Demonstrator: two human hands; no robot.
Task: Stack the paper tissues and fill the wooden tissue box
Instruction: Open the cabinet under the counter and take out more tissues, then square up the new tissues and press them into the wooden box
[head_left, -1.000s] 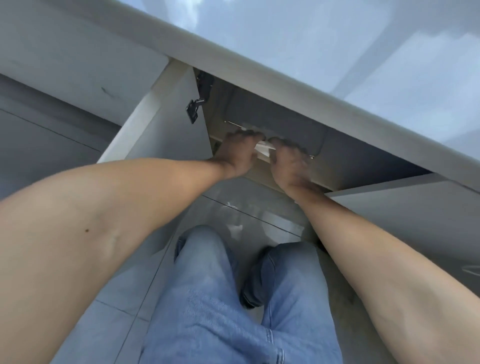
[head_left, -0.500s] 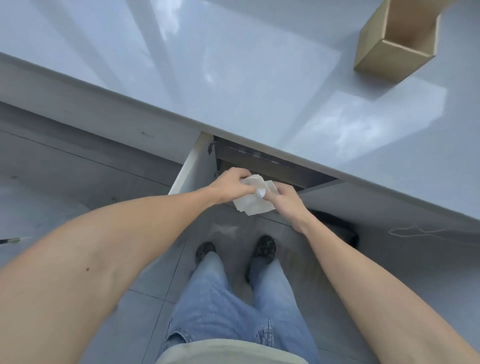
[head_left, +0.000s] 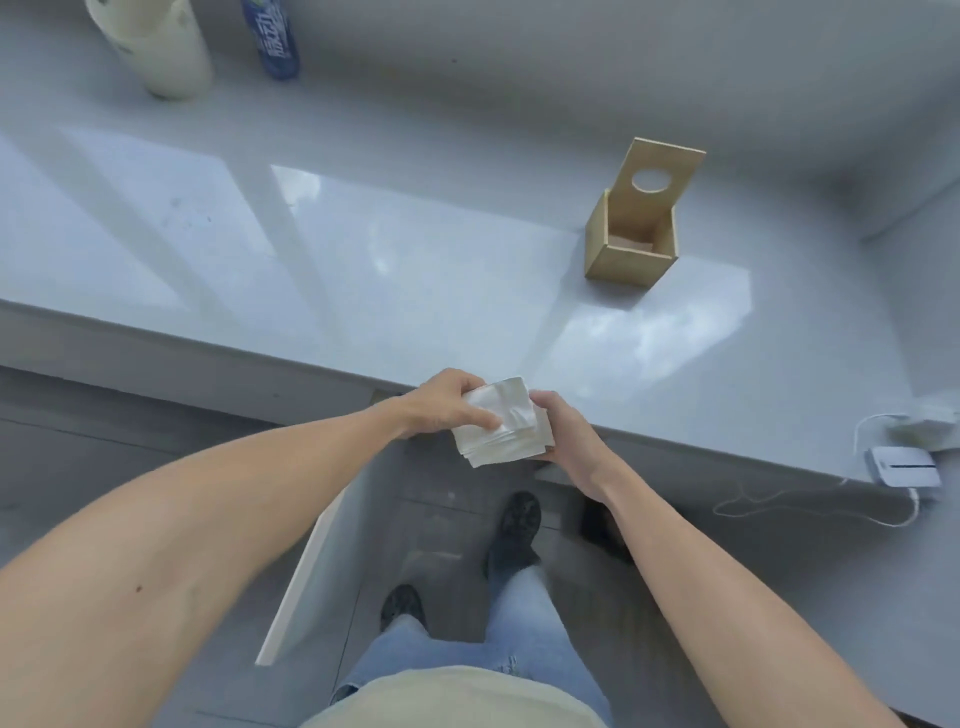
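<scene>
A stack of white paper tissues (head_left: 506, 423) is held between both hands just in front of the counter's front edge. My left hand (head_left: 447, 402) grips its top left side with the thumb on top. Cupped under the right side is my right hand (head_left: 563, 434). The wooden tissue box (head_left: 631, 254) stands on the grey counter (head_left: 363, 249) at the back right. Its lid (head_left: 660, 174), which has a round hole, is tipped up and open. The inside of the box looks empty.
An open white cabinet door (head_left: 322, 561) sticks out below the counter at my left knee. A cream bottle (head_left: 156, 47) and a blue bottle (head_left: 272, 39) stand at the back left. A white device (head_left: 904, 467) with a cable lies at the counter's right edge.
Both hands pulled the tissue stack out of the cabinet under the counter and lifted it to counter height. My view rose from the cabinet to the countertop and the box.
</scene>
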